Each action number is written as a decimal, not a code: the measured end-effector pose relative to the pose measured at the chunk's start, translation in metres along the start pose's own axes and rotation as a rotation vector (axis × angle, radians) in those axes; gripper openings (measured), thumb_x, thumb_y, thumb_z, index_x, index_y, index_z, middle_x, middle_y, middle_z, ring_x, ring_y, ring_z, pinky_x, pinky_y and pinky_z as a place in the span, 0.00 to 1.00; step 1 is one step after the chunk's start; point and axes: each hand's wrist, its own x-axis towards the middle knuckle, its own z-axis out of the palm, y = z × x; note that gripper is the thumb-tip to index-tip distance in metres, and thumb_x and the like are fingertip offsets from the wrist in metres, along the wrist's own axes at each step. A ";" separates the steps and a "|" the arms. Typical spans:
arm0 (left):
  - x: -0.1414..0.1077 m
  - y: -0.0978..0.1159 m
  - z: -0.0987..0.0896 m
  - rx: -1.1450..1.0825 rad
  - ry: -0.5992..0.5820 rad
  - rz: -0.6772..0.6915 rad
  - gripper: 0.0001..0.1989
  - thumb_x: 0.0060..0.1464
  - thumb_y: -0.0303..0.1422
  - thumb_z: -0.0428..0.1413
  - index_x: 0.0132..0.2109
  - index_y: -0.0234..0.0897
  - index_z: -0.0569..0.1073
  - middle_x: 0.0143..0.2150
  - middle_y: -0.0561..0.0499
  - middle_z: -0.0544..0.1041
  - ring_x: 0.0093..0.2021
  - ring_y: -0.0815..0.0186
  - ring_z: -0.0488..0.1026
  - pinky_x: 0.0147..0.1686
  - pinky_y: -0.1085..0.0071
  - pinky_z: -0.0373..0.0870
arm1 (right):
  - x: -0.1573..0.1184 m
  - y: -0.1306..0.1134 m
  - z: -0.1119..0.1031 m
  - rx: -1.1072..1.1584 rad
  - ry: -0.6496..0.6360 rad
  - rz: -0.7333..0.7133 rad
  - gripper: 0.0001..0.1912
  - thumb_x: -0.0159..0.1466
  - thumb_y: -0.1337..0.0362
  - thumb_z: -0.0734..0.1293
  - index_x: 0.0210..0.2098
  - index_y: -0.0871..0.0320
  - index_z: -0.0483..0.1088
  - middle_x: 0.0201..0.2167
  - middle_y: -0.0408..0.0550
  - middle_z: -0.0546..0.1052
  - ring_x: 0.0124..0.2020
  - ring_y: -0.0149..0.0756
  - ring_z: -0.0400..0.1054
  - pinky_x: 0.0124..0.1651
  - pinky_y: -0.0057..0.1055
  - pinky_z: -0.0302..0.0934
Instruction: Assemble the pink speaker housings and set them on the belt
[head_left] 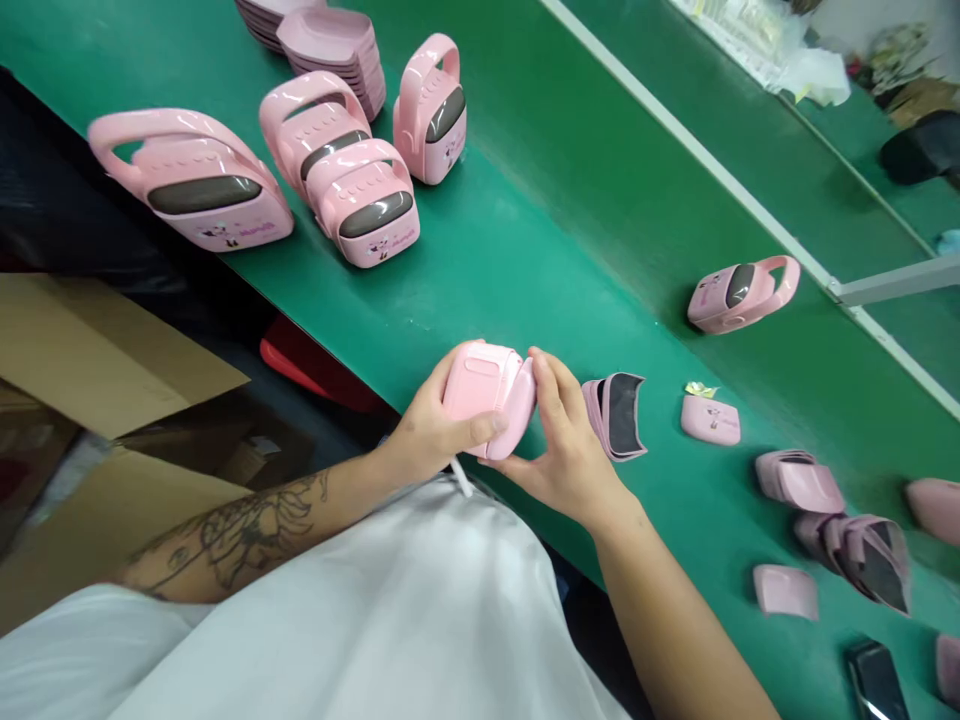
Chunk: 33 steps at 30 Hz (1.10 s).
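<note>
Pink case point(476, 385) held between both hands at the edge of the green table point(525, 250).
Left hand point(427, 430) grip closed around the body, right hand point(566, 445) grip closed on the curved side (likely light, stiff, glossy; hold by the sides).
</note>
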 end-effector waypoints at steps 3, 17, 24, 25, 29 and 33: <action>-0.002 -0.019 0.008 0.003 0.033 0.075 0.51 0.55 0.48 0.75 0.77 0.41 0.62 0.75 0.37 0.71 0.71 0.48 0.74 0.67 0.59 0.75 | -0.001 0.005 -0.009 0.020 -0.066 -0.023 0.62 0.70 0.50 0.74 0.87 0.54 0.32 0.81 0.61 0.55 0.85 0.43 0.53 0.82 0.47 0.69; 0.092 0.032 0.062 0.028 -0.348 0.166 0.52 0.51 0.51 0.77 0.73 0.36 0.63 0.75 0.34 0.71 0.75 0.41 0.69 0.74 0.49 0.70 | 0.012 0.025 -0.063 -0.248 0.180 0.051 0.67 0.65 0.51 0.79 0.87 0.63 0.37 0.80 0.68 0.54 0.85 0.55 0.52 0.85 0.61 0.58; 0.021 0.030 0.002 0.036 -0.165 0.116 0.47 0.57 0.44 0.75 0.77 0.46 0.64 0.76 0.41 0.71 0.74 0.49 0.72 0.68 0.61 0.75 | 0.024 -0.019 -0.022 -0.120 0.097 -0.046 0.60 0.69 0.56 0.74 0.86 0.68 0.37 0.78 0.71 0.57 0.82 0.52 0.55 0.81 0.52 0.68; 0.012 0.022 -0.009 0.052 -0.130 0.118 0.47 0.57 0.44 0.75 0.77 0.47 0.65 0.76 0.42 0.71 0.72 0.52 0.74 0.66 0.65 0.76 | 0.023 -0.020 -0.013 -0.097 0.080 -0.055 0.58 0.70 0.57 0.73 0.86 0.67 0.37 0.77 0.70 0.58 0.82 0.51 0.56 0.80 0.51 0.69; 0.004 -0.005 -0.026 0.083 -0.083 0.159 0.46 0.57 0.44 0.75 0.78 0.47 0.66 0.73 0.44 0.74 0.67 0.58 0.77 0.64 0.70 0.75 | 0.018 -0.014 0.003 -0.047 0.042 -0.083 0.57 0.70 0.59 0.72 0.86 0.65 0.35 0.76 0.68 0.59 0.82 0.49 0.55 0.81 0.50 0.68; 0.047 -0.014 -0.005 -0.022 -0.187 0.157 0.47 0.56 0.44 0.75 0.77 0.44 0.66 0.73 0.42 0.74 0.67 0.54 0.76 0.63 0.65 0.75 | 0.013 0.004 -0.010 -0.145 0.080 -0.028 0.58 0.70 0.58 0.73 0.86 0.66 0.36 0.77 0.70 0.58 0.82 0.50 0.55 0.81 0.50 0.68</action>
